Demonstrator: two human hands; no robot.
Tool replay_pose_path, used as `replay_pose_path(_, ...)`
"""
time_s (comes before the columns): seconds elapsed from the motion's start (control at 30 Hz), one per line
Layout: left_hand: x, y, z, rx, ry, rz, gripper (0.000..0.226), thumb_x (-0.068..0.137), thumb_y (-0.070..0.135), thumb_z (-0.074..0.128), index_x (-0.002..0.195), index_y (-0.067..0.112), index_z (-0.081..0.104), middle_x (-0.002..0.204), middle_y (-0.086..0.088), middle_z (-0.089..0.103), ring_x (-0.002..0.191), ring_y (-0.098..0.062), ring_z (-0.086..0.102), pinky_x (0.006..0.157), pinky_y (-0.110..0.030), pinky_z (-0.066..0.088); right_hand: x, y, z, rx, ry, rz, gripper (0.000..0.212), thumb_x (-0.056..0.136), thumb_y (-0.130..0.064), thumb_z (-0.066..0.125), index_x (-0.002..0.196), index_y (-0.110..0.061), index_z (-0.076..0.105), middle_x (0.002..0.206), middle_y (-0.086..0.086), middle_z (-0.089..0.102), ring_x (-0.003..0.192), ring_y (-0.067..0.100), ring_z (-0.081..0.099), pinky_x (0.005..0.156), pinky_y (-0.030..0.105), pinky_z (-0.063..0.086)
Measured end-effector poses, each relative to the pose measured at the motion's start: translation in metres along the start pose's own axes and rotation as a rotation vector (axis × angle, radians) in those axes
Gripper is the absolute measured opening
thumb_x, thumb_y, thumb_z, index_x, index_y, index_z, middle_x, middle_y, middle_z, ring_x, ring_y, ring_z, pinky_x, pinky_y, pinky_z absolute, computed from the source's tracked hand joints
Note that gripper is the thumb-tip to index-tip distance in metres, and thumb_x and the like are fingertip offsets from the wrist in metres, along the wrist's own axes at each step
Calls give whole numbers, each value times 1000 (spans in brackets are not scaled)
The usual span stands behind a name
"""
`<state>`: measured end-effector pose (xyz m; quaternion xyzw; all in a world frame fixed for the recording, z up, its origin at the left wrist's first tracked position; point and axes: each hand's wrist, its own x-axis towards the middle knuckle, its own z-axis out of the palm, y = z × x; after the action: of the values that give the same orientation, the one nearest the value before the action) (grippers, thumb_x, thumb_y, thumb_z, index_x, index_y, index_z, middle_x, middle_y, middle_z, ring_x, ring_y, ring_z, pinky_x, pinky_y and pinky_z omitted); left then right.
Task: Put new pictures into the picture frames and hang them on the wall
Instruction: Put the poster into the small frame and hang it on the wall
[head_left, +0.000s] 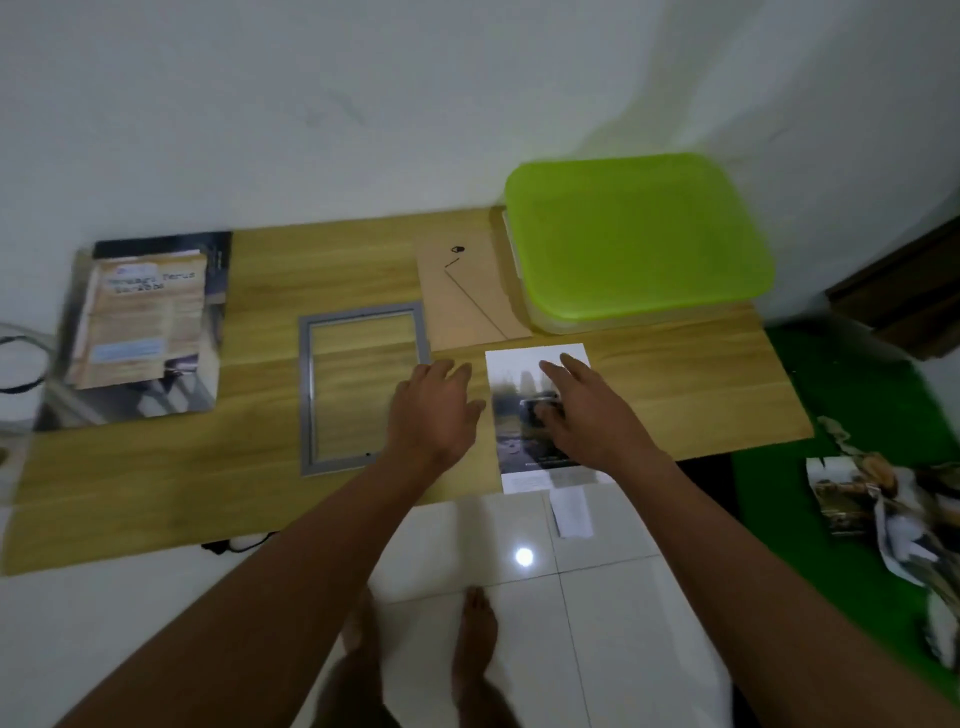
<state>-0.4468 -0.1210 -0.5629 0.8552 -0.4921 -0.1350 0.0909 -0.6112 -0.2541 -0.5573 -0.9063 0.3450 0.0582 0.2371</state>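
As a person stands at a wooden worktop (156, 483) set against a white wall (363, 104), 2 bare hands reach over the parts of 1 picture frame laid out for refilling. At far left lies a stack of printed sheets (150, 322). Next is the grey frame (306, 395), flat and empty, with wood grain showing through its opening; whether a pane sits in it cannot be told. The left hand (434, 410) hangs just beside the frame's right rail, fingers straight and spread, its grip taking nothing. Behind it a brown backing board (467, 296) lies flat, one side against a green-lidded box (639, 234). The new print (514, 447), a misty scene with a white border, lies to the right of the frame and reaches the front edge. The right hand (582, 410) lies over its middle with straight fingers, its grip likewise holding nothing. At far right, crumpled pictures (857, 499) lie on a green floor mat.

The print looks thin, light and floppy, and likely to smudge or crease. It is probably best lifted by its white border at the near edge. The frame appears stiff and light, and should be safe to hold by its rails.
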Motion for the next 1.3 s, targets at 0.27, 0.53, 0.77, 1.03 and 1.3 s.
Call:
replay_pose_path(0.27,-29,-134,-84,49,135,-137,56,94,46,53,137,11,51,135,-12,56,122,-35,50,93,-45,46,46,-145,2,16,16,-199,58,99,-29,50,152,-15,32,153,8,38,137,28,41,105,40,43)
replay_pose_path(0.53,-56,-296,-117,-3,224,-292,54,86,36,69,127,1,60,117,-19,65,106,-39,59,85,-45,50,109,-300,65,-3,-43,-290,58,100,-32,49,152,-14,30,153,7,38,138,25,40,105,41,44)
replay_pose_path(0.77,-32,-405,-106,-104,192,-388,61,90,39,63,140,8,47,138,-13,52,123,-32,49,97,-45,46,177,-382,135,15,-36,-225,49,95,-31,55,139,-14,41,129,9,53,119,28,51,91,41,50)
replay_pose_path(1.03,-10,-453,-84,-113,134,-382,63,86,54,61,135,18,45,137,-6,48,126,-27,43,101,-45,45,213,-413,165,-96,3,-57,60,87,-50,61,130,-11,45,131,7,46,126,27,42,101,45,45)
replay_pose_path(1.3,-10,-455,-81,-141,153,-403,63,84,52,65,135,19,48,140,-4,47,129,-26,39,103,-44,42,218,-425,172,-19,52,-2,50,84,-37,68,124,-14,50,135,5,47,134,26,34,109,49,34)
